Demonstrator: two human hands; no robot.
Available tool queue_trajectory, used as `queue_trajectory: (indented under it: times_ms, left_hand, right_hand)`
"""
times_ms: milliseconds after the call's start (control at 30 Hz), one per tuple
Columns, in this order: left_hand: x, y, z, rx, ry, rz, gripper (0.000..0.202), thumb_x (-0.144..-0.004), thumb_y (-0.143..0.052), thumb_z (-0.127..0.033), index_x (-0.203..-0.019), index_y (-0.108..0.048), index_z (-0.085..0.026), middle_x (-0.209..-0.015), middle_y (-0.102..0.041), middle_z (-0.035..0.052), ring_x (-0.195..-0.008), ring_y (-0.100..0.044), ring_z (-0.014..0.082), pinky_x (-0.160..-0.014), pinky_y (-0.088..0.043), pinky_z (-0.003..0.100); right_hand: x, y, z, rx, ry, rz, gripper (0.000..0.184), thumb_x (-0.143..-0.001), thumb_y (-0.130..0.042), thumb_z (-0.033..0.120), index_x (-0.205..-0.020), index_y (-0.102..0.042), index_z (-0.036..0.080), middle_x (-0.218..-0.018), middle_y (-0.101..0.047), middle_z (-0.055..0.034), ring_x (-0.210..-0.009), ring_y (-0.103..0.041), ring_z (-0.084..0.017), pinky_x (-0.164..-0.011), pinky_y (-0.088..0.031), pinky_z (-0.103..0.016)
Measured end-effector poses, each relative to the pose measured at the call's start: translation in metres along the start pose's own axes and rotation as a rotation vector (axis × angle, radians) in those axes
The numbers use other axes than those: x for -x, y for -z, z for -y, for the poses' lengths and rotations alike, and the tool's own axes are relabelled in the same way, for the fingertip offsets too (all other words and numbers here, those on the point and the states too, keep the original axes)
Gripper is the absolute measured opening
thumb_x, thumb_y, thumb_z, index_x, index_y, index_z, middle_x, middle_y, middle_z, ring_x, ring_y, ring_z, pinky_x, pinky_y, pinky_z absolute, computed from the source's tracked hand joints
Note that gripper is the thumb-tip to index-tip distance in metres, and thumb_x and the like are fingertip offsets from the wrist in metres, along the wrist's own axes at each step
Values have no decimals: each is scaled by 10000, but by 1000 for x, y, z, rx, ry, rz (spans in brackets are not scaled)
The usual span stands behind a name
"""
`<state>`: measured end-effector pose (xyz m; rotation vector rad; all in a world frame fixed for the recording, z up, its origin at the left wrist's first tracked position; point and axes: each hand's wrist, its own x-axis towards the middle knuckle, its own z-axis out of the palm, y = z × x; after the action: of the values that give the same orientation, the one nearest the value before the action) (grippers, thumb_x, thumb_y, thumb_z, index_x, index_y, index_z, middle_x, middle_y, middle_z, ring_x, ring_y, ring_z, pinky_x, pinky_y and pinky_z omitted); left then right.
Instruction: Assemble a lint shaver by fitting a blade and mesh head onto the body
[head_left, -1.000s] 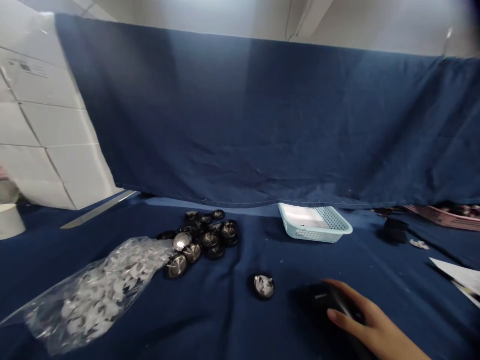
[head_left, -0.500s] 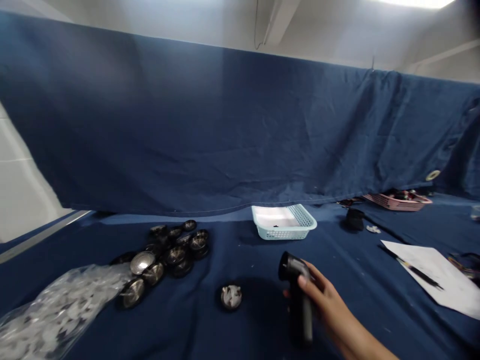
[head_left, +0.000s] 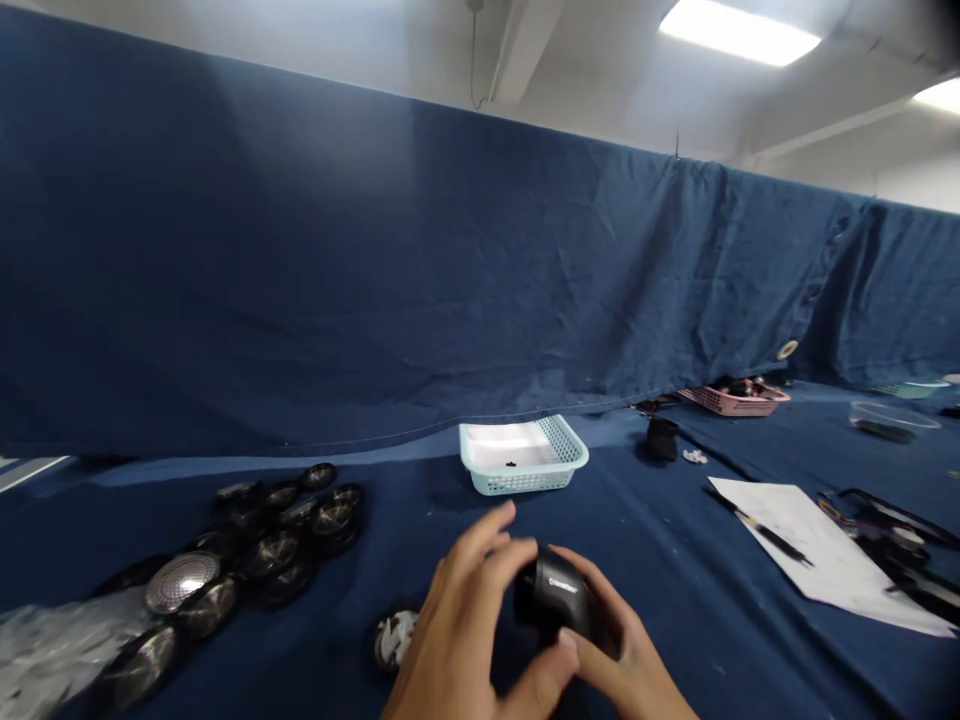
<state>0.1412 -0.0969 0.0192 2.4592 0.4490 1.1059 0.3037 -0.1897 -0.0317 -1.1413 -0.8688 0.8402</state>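
Right there at the near edge of the surface (head_left: 675, 580), the person's right hand (head_left: 634, 660) is wrapped firmly round a black handheld device (head_left: 564, 592), whose rounded head with pale lettering shows between the two hands. The left hand (head_left: 457, 630) comes in from the other side, fingers and thumb apart, the fingertips right at the head; I can't tell from here whether it grips.

Just beside the left hand, partly hidden by it, sits a round black cup (head_left: 391, 640) filled with whitish pieces. Off to the left are a heap of black round parts (head_left: 274, 552), a silvery mesh disc (head_left: 182, 581) lying among them, and a clear plastic bag (head_left: 71, 650), blurred, at the corner. Beyond the hands stands a light blue basket (head_left: 525, 482) with white paper (head_left: 504, 446) inside. Over to the right, a pen (head_left: 772, 541) lies across a white sheet (head_left: 847, 590).
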Motion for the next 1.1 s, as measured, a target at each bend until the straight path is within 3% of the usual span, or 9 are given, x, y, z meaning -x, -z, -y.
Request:
queue_trajectory:
  times_ms: [67,167,300,533,633,767,900,1000,1100]
  left_hand:
    - [-20,1,4,164,144,218,694,-773,-706,-436,-1390,-413,-314,-1487,-387,88,-1243,-506,312,-997,-488,460]
    - [-35,5,10,374,388,439,641,-769,-704,-452,-1351,-479,-307,-1397,-497,76,-1198,-534,295,-1015,-454,452]
    - [-36,3,19,600,507,524,511,-782,-692,-458,-1233,-585,-245,-1211,-628,74,-1146,-558,284,-988,-453,429]
    - [-34,-5,24,732,625,489,505,-845,-602,-535,-1223,-555,-205,-1149,-630,103,-938,-632,234,-691,-529,298]
    - [-34,-3,21,695,602,469,483,-849,-594,-543,-1203,-574,-214,-1160,-627,94,-973,-619,236,-691,-528,285]
    - [-35,0,20,687,605,417,494,-859,-572,-552,-1214,-561,-209,-1107,-637,93,-865,-639,215,-652,-542,302]
    - [-35,-1,22,586,583,364,501,-867,-548,-570,-1209,-561,-205,-999,-666,84,-858,-646,228,-691,-561,348]
    - [-33,-1,19,347,477,313,450,-891,-535,-527,-1234,-559,-236,-1104,-662,85,-981,-640,253,-852,-545,424]
    - [-24,6,6,48,183,104,428,-897,-565,-429,-1291,-528,-267,-1346,-545,80,-1175,-563,278,-981,-491,458]
  right_hand:
    - [0,2,-4,13,31,79,743,-657,-792,530,-1284,-492,267,-1274,-594,-121,-1178,-560,-320,-1007,-435,-445]
    - [2,2,-10,29,60,124,885,-641,-817,506,-1377,-377,286,-1283,-575,-127,-1185,-558,-324,-1004,-434,-441]
    - [7,2,-15,84,39,77,968,-668,-808,495,-1441,-257,305,-1263,-564,-120,-1180,-556,-313,-1000,-426,-424]
    - [9,2,-17,-59,-98,119,804,-754,-744,510,-1412,-318,332,-1371,-477,-111,-1190,-558,-291,-1025,-416,-425]
    - [10,-2,-14,-131,-97,165,813,-721,-784,486,-1392,-350,333,-1410,-451,-114,-1186,-563,-295,-1023,-422,-435]
    - [8,-9,-5,-205,-98,152,848,-685,-810,483,-1380,-358,304,-1310,-543,-129,-1073,-629,-297,-965,-460,-467]
    - [8,-12,6,-211,-201,146,735,-717,-788,471,-1329,-430,279,-1258,-596,-110,-1046,-643,-282,-964,-458,-452]
    - [12,-11,5,-240,-238,111,655,-741,-775,431,-1302,-479,268,-1283,-588,-96,-1043,-645,-270,-989,-436,-440]
    - [15,-8,-4,-374,-262,30,611,-761,-755,414,-1294,-489,277,-1232,-623,-83,-1015,-658,-268,-970,-446,-444]
